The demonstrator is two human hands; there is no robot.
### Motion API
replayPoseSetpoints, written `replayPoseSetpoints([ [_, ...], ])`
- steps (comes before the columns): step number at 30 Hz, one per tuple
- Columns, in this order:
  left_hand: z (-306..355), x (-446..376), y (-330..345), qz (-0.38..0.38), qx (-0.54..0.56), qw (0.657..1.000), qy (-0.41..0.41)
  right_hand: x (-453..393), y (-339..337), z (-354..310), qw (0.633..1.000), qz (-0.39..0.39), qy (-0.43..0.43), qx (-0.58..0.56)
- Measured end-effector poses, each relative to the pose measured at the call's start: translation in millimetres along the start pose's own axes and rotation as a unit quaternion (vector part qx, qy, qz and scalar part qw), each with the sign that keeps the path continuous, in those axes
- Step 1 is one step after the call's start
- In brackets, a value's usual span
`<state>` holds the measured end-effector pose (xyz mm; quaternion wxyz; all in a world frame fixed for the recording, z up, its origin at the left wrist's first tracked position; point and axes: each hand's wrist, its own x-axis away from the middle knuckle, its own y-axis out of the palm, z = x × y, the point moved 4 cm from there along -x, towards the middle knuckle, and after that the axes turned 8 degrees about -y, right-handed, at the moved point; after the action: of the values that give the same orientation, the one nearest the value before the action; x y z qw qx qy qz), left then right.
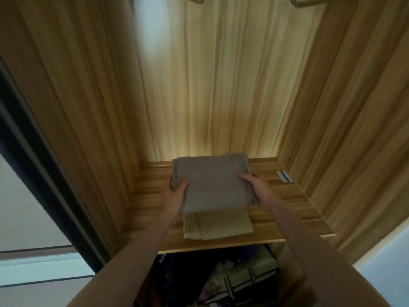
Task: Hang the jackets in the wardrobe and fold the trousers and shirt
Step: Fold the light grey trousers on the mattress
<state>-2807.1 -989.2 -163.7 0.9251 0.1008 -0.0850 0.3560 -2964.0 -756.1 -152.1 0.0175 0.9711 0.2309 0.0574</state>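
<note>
A folded grey-brown garment (212, 182) is held over the wooden wardrobe shelf (287, 196). My left hand (177, 191) grips its left edge and my right hand (252, 185) grips its right edge. Beneath its near edge lies a folded beige garment (218, 226), flat on the shelf and partly covered by the grey one. Whether the grey garment rests on the beige one or hangs just above it I cannot tell.
Wooden wardrobe walls rise on the left (77, 107) and right (354, 107). Hanger bottoms (309, 2) show at the top edge. A small sticker (284, 176) lies on the shelf's right. Below the shelf sit dark items and a patterned bag (243, 278).
</note>
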Motion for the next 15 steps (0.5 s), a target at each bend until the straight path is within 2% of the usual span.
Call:
replayPoseSetpoints([
  [7, -83.0, -13.4, 3.1, 0.052, -0.07, 0.996, -0.024, -14.2, -16.0, 76.0, 0.996, 0.003, 0.079, 0.037],
  [15, -111.1, -25.8, 6.7, 0.049, -0.15, 0.986, -0.063, -19.0, -27.3, 103.7, 0.992, 0.009, 0.096, 0.079],
])
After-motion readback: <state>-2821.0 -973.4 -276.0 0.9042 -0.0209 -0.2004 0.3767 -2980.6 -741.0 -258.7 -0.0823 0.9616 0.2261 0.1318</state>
